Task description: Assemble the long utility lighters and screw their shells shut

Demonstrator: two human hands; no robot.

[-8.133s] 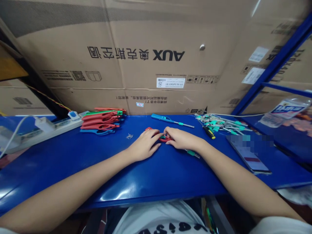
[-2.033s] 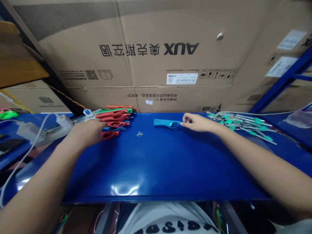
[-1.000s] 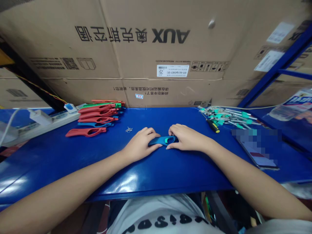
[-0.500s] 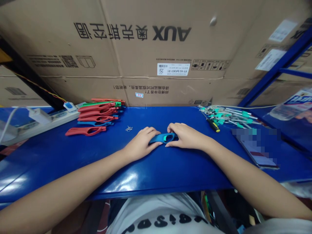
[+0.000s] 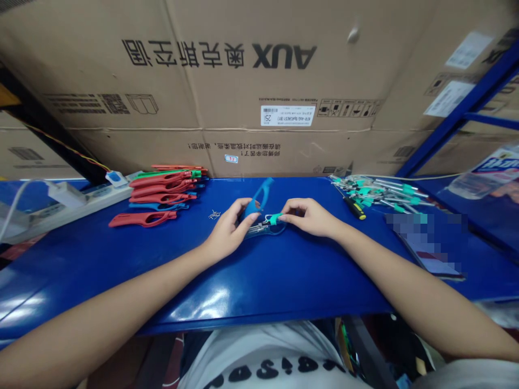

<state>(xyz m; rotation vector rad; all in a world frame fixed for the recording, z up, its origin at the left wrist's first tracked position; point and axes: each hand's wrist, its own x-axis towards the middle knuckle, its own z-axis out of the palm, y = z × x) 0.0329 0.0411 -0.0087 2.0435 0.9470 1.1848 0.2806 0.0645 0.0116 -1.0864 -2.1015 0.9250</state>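
A cardboard carton (image 5: pixel 227 86) printed with upside-down "AUX" lettering backs a glossy blue tabletop (image 5: pixel 259 286), where, seen from the head camera, a person's left hand (image 5: pixel 229 227) grips a blue shell half (image 5: pixel 259 200) tilted up over an open lower half (image 5: pixel 263 231) near the table's middle, as the right hand (image 5: pixel 312 217) pinches a green piece (image 5: pixel 274 219) at its right end. Small metal pins (image 5: pixel 214 215) lie just beyond the left hand, between stacked red, blue and green handles (image 5: pixel 164 189) at left and a pile of metal rods (image 5: pixel 381 194), a screwdriver (image 5: pixel 354 208) and a phone (image 5: pixel 436 256) at right.
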